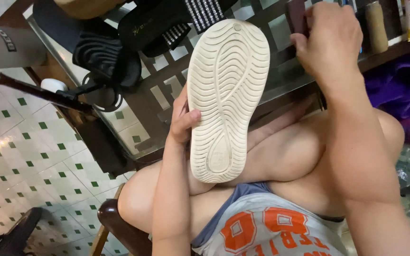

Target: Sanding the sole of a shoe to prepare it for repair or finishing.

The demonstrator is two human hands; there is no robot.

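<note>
My left hand (182,121) grips a cream-white sandal (225,95) by its left edge and holds it sole-up over my lap, the wavy tread facing me. My right hand (330,40) reaches up to the glass-topped table (281,78) and closes around a dark, upright object (296,16) at its far side; most of that object is hidden by my fingers. The sandal's heel rests near my thigh.
Black sandals, one with a studded strap (186,21), lie on the table at the upper left. Bottles and a container (377,26) stand at the upper right. A dark wooden chair (119,225) is under me. Green-dotted white floor tiles (29,147) spread left. Purple cloth (399,83) lies right.
</note>
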